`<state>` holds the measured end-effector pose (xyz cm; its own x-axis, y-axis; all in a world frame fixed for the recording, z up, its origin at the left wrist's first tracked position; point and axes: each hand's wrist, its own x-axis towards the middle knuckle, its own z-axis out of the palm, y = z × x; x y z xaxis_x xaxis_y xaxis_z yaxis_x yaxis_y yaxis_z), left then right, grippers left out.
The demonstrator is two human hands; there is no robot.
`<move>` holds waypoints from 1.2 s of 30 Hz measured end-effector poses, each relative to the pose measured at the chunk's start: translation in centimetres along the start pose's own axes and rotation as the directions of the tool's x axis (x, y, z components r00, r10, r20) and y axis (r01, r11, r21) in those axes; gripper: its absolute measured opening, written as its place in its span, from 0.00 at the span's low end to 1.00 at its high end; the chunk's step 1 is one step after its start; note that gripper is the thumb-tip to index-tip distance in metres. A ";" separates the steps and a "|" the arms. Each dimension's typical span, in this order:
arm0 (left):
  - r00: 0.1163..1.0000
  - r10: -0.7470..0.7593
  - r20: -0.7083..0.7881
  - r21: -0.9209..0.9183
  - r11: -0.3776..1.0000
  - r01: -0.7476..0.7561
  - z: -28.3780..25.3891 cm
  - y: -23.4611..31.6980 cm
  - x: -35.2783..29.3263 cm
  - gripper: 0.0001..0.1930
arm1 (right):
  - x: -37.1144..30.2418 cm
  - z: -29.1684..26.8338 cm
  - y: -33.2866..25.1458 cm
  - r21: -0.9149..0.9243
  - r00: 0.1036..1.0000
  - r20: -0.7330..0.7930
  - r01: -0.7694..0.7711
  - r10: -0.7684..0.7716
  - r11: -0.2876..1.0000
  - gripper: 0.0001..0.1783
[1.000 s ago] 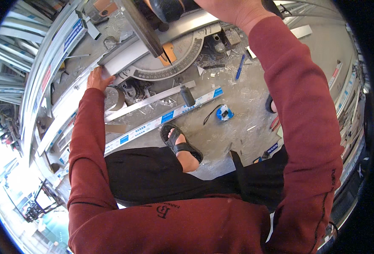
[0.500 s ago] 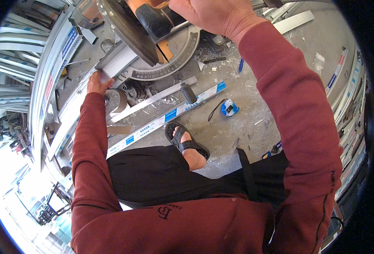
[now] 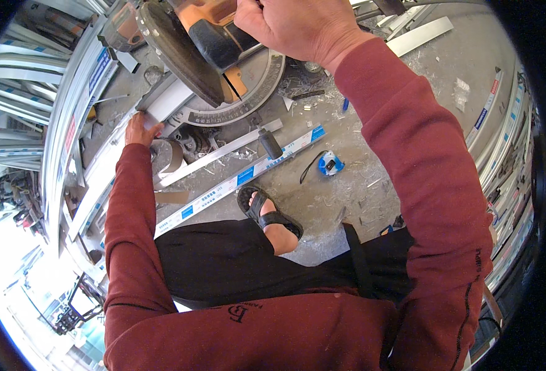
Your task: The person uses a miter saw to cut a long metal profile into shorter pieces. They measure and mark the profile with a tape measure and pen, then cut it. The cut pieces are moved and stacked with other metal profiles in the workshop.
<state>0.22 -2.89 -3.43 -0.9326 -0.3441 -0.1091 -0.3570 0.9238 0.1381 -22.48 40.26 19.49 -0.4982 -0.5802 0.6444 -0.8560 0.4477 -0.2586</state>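
A mitre saw [image 3: 214, 46] with an orange and black body and a large round blade stands at the top. My right hand [image 3: 298, 28] is closed in a fist at its handle, which is mostly hidden by the hand and the picture's upper edge. On the saw bed lies a long white metal profile [image 3: 169, 102], reaching from the blade toward the lower left. My left hand [image 3: 142, 128] grips this profile to the left of the blade, thumb apart toward the right. The blade's lower edge is close to the slot in the round, scaled saw table [image 3: 242, 111].
Several long profiles [image 3: 16, 68] are stacked at the left, more [image 3: 508, 167] along the right. On the littered floor lie a blue-labelled strip [image 3: 223, 190], a narrower bar [image 3: 223, 151], a blue and white tape measure [image 3: 330, 164] and offcuts. My sandalled foot [image 3: 270, 216] is near the strip.
The view has shifted slightly, so the saw and floor things appear a little lower and further left. Both hands keep their holds.
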 end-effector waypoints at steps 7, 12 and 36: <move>0.999 0.019 -0.041 0.004 1.000 -0.018 0.3 -0.3 -0.2 0.34 | 0.0 0.1 -0.1 0.011 1.000 0.011 -0.019 0.019 1.000 0.15; 1.000 -0.009 0.006 0.007 1.000 0.009 0.2 -0.2 -0.2 0.36 | 0.0 -0.1 -0.1 0.016 1.000 0.003 -0.010 0.010 1.000 0.14; 0.770 0.515 -0.377 -0.491 0.595 -0.637 -22.9 38.8 5.0 0.33 | 1.4 -1.6 2.1 0.213 0.982 0.145 0.087 -0.120 0.973 0.15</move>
<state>-19.50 27.45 23.90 -0.9222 0.1471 0.3577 0.3556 0.6861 0.6346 -24.74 41.42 21.01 -0.4067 -0.7224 0.5592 -0.9060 0.2403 -0.3485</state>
